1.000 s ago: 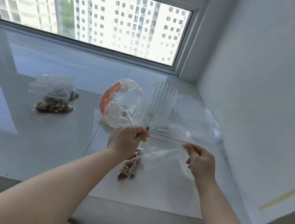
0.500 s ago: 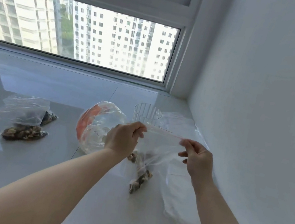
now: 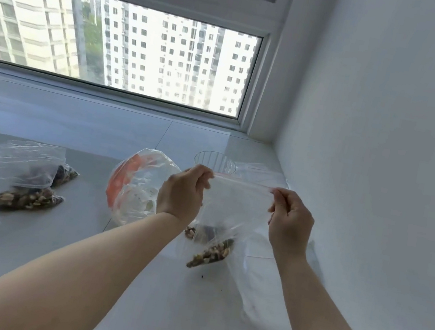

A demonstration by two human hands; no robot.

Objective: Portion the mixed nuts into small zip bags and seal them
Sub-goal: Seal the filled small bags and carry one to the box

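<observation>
My left hand [image 3: 182,190] and right hand [image 3: 290,221] each pinch one end of the red-striped zip edge of a small clear plastic bag [image 3: 234,208], held taut above the glossy white sill [image 3: 52,237] (brown mixed nuts [image 3: 210,254] sagging in its bottom corner).

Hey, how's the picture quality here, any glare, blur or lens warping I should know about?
Head view: daylight from the window throws bright glare on the glossy sill; wide-angle lens bows the frame edges; the clear zip bag between left hand and right hand looks washed out, slightly soft.
</observation>
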